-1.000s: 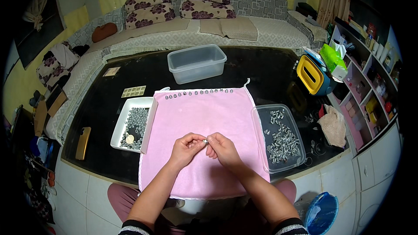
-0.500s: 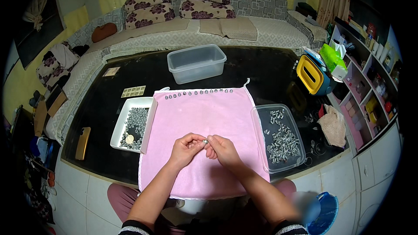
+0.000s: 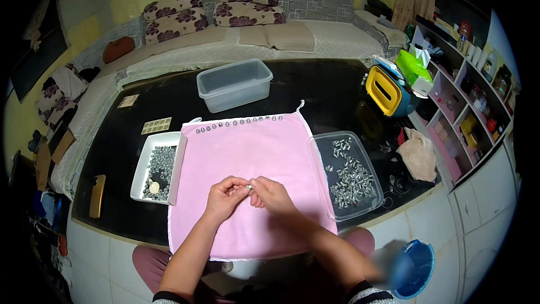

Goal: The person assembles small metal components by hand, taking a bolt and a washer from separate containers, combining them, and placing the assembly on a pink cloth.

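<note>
Over the middle of a pink cloth [image 3: 247, 149], my left hand [image 3: 224, 197] and my right hand [image 3: 274, 196] meet fingertip to fingertip. Both pinch a small silvery metal part [image 3: 249, 187], largely covered by the fingers. Along the cloth's far edge stands a row of several small metal pieces [image 3: 239, 121]. Left of the cloth, a white tray [image 3: 139, 177] holds many small round metal parts [image 3: 162, 163] and a pale disc [image 3: 154, 187]. To the right, a shallow clear plastic tray [image 3: 376, 191] contains many small cylindrical metal parts [image 3: 353, 183].
Beyond the cloth sits a clear plastic bin [image 3: 235, 93] on the black table [image 3: 315, 90]. A gold phone [image 3: 98, 196] lies at left. Farther right are a yellow-and-blue tissue box [image 3: 388, 91], a beige cloth [image 3: 417, 155] and shelves [image 3: 450, 112]. A blue bucket [image 3: 415, 270] stands on the floor.
The whole view has shifted, so the table and cloth appear a little farther left. My hands stay together over the cloth, still pinching the small metal part.
</note>
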### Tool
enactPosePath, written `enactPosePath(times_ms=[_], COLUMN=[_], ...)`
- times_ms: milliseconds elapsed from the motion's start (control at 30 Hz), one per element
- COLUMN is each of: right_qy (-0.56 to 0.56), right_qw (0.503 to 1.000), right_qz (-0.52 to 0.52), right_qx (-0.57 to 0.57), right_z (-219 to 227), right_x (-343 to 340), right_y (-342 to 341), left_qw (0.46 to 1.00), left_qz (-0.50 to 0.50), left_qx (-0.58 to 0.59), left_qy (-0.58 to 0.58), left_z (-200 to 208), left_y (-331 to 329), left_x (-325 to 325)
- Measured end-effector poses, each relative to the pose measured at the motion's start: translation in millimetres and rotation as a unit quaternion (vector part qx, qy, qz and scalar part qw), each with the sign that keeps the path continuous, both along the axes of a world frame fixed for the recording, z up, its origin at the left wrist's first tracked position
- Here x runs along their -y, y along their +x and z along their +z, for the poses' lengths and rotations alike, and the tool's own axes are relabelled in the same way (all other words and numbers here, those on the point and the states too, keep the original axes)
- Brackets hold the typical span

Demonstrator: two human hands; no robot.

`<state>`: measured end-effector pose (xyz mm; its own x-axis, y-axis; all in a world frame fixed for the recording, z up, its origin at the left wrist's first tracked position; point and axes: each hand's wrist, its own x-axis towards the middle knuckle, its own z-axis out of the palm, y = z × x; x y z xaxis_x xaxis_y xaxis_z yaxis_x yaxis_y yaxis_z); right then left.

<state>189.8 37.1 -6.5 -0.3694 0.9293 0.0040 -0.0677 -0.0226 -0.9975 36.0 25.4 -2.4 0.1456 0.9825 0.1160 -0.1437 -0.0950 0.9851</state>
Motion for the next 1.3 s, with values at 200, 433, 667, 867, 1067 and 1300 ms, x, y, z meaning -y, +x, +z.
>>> enactPosePath(times_ms=[200, 433, 667, 867, 1067, 1300], right_qy=[-0.009, 0.0, 0.253, 0.324, 0.31, 0.366], right_qw=[0.998, 0.995, 0.933, 0.773, 0.726, 0.713], right_qz=[0.007, 0.012, -0.17, -0.274, -0.246, -0.245], right_qx=[0.064, 0.095, 0.193, 0.471, 0.562, 0.545], right_z=[6.0, 9.8, 39.1, 42.7, 31.8, 29.5], right_x=[2.2, 6.1, -14.9, -22.6, -20.6, -14.1], right_y=[2.4, 5.9, 55.1, 127.8, 139.4, 148.3], left_qw=[1.0, 1.0, 0.998, 0.998, 0.995, 0.993], left_qz=[0.0, -0.005, 0.011, -0.004, -0.008, -0.004], left_qx=[-0.032, -0.027, -0.058, -0.062, -0.093, -0.121], left_qy=[-0.001, -0.006, 0.001, -0.01, -0.016, -0.006], left_z=[-0.6, -0.1, 3.8, -1.2, 0.7, 6.1], left_y=[-0.9, 1.2, 0.7, 4.1, 7.3, 11.9], left_x=[1.4, 2.3, 5.1, 3.6, 5.1, -16.3])
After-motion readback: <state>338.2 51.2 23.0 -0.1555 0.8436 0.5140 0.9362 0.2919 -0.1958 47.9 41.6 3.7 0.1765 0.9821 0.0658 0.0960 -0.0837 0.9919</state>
